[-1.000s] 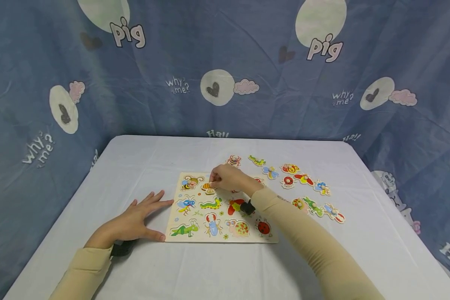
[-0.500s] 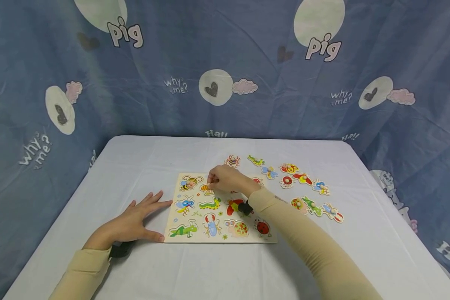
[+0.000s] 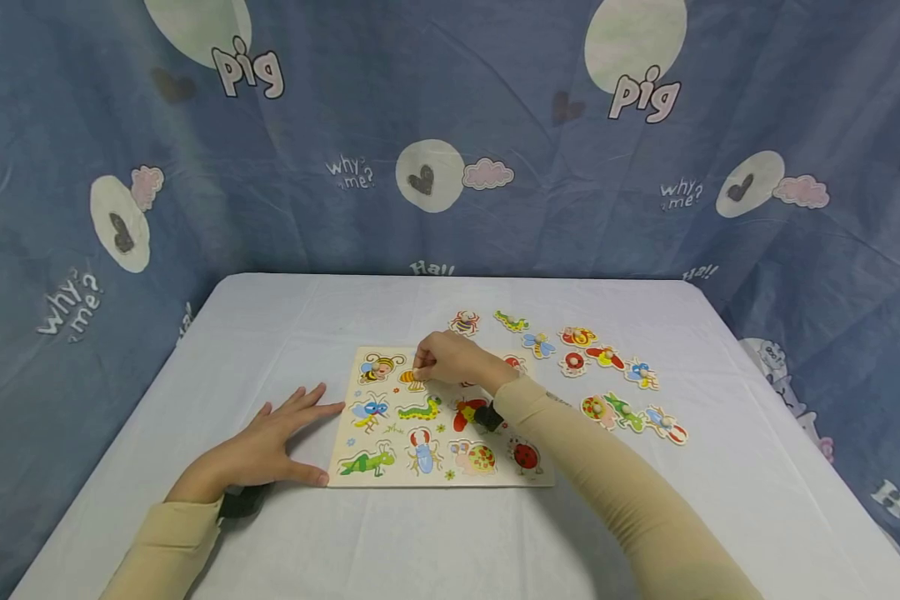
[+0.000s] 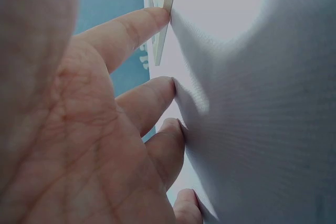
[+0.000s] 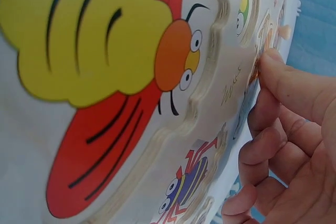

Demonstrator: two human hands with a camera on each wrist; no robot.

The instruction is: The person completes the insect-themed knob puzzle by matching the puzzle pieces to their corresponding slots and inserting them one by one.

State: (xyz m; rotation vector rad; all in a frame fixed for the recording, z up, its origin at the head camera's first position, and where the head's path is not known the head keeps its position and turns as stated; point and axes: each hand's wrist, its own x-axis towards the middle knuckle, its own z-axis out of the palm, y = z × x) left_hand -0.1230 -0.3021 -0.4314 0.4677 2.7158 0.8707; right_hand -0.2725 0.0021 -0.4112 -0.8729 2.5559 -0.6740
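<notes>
A wooden insect puzzle board lies flat on the table, printed with several insects in cut-out shapes. My right hand reaches over its top row, pinching an orange-striped insect puzzle piece with thumb and forefinger; the hand hides part of that piece. In the right wrist view, the thumb and curled fingers meet close over the board's far side. My left hand lies spread at the board's left, its thumb at the lower left corner. A fingertip touches the board's edge in the left wrist view.
Loose knobbed pieces lie right of and behind the board: a spider, a caterpillar, a dragonfly, a grasshopper, a stag beetle and others. A patterned blue cloth hangs behind the white table.
The head view has shifted very slightly. Both hands keep their places, the right fingers staying on the orange-striped piece.
</notes>
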